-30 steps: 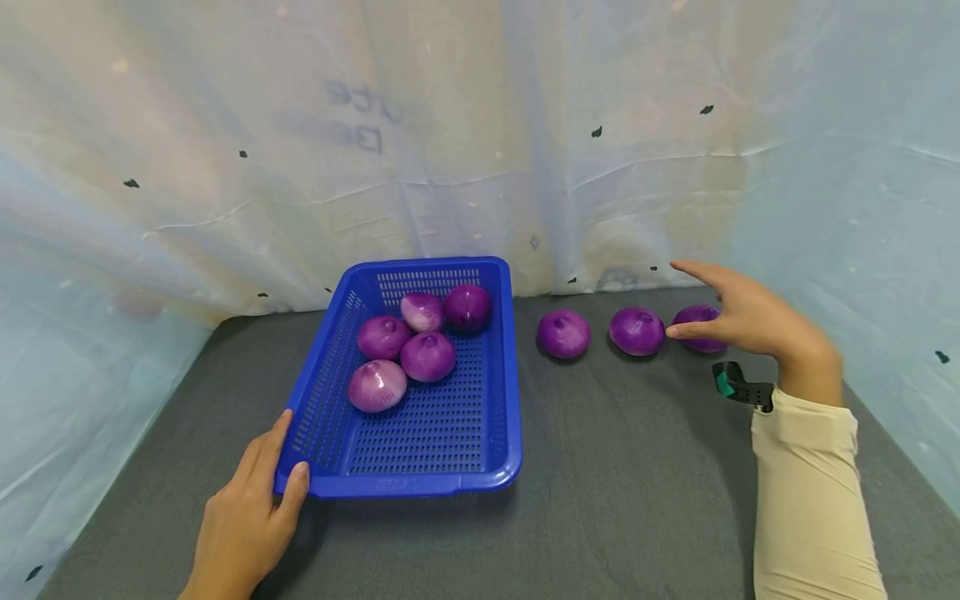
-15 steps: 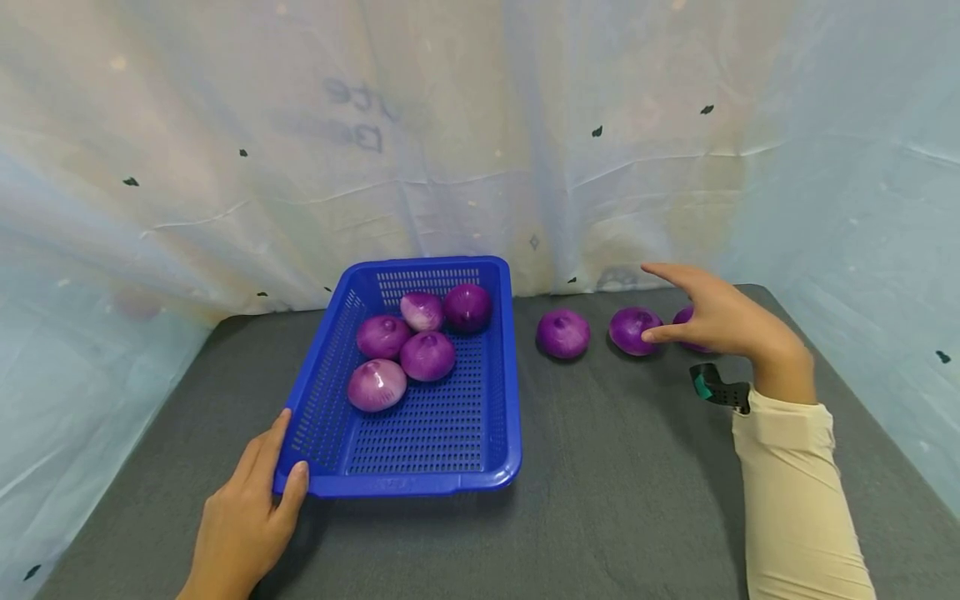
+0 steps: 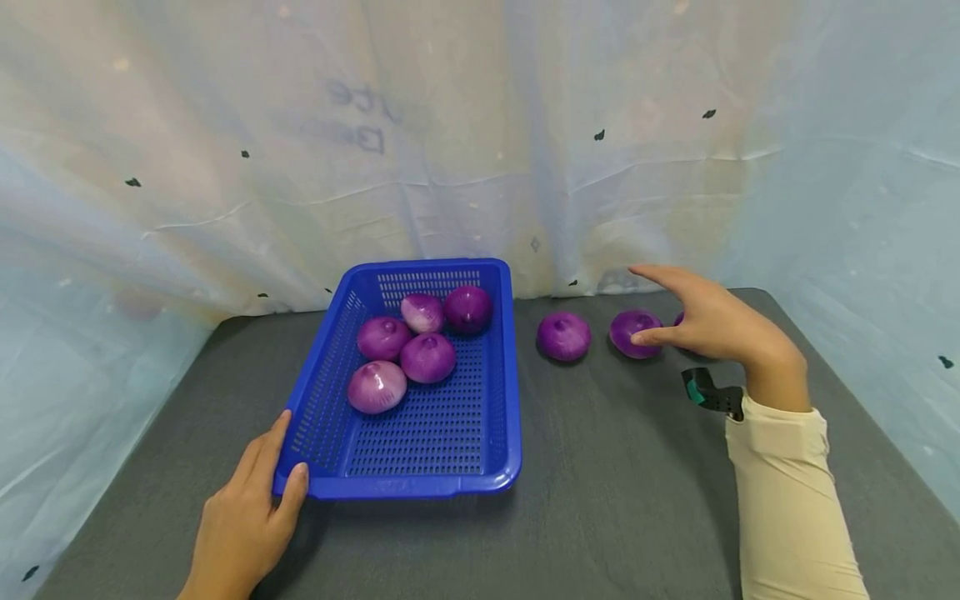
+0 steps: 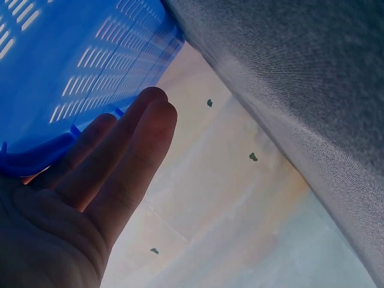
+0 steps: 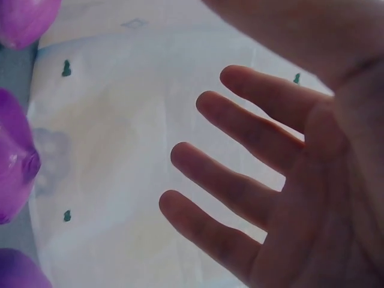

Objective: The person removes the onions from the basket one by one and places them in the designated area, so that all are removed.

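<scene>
A blue slotted plastic basket (image 3: 405, 486) holds several purple onions, one of them a paler onion (image 3: 377, 387) near its left side. My left hand (image 3: 243, 510) rests against the basket's front left corner, fingers straight along the outer side and thumb at the front rim. To the right of the basket, three onions stand in a row: a left onion (image 3: 564, 337), a middle onion (image 3: 634, 333) and a right one mostly hidden behind my right hand (image 3: 720, 327). That hand hovers with fingers spread and nothing held; its thumb overlaps the middle onion in the head view.
A dark grey table top (image 3: 600, 517) lies under everything. Pale plastic sheeting (image 3: 450, 100) with small dark marks hangs behind the table and along both sides. A black wrist strap (image 3: 712, 394) sits on the right wrist, above a cream sleeve (image 3: 787, 500).
My right hand has moved left along the onion row, from over the right onion towards the middle one. The left hand, basket and onions stay where they were.
</scene>
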The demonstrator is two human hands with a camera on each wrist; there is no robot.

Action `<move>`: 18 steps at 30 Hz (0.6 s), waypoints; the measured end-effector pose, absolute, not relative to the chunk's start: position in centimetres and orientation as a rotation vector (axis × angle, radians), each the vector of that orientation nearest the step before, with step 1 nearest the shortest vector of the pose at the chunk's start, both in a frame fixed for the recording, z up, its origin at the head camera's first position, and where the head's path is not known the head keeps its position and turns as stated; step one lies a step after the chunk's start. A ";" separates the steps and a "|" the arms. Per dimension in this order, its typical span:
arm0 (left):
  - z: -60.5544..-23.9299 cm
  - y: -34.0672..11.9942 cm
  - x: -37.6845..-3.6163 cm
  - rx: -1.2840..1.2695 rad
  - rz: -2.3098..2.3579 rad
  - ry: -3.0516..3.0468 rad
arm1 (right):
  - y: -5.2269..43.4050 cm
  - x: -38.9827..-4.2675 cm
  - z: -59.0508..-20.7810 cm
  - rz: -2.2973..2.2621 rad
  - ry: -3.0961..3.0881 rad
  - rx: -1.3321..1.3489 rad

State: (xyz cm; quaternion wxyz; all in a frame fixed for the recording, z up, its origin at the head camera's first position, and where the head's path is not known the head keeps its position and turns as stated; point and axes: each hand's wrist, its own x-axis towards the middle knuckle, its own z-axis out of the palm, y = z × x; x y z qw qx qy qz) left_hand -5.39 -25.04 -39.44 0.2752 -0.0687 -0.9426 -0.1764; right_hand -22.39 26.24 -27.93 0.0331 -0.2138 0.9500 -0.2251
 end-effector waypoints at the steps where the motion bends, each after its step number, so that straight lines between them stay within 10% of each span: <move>1: -39.4 -25.1 -5.4 -0.183 -0.472 -2.535 | 26.1 -22.3 -27.9 -0.696 2.928 -0.663; 18: -39.6 -25.1 -5.2 -0.176 -0.496 -2.528 | 16.4 -22.4 -27.5 -0.875 2.770 -1.065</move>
